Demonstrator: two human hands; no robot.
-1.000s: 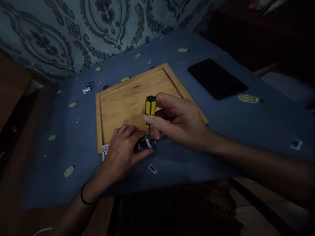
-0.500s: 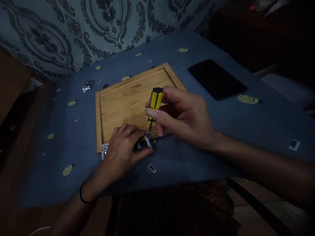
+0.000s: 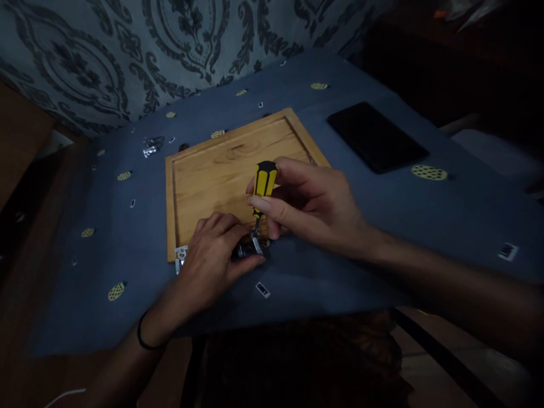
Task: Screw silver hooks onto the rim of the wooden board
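Note:
A wooden panel with a raised frame lies on the blue patterned cloth. My right hand grips a yellow and black screwdriver, held nearly upright. Its tip points down at a metal hinge on the panel's near edge; the exact contact is too small to tell. My left hand rests over that edge, its thumb and fingers pressed round the hinge from the left. Another metal hinge sits at the panel's near left corner, partly behind my left hand.
Small metal hinge parts lie on the cloth beyond the panel's left corner. A black tablet-like slab lies to the right of the panel. A patterned wall covering rises behind the table.
The screwdriver's handle and my right hand have moved slightly down and to the left, and the handle stands more upright. My left hand has stayed in place.

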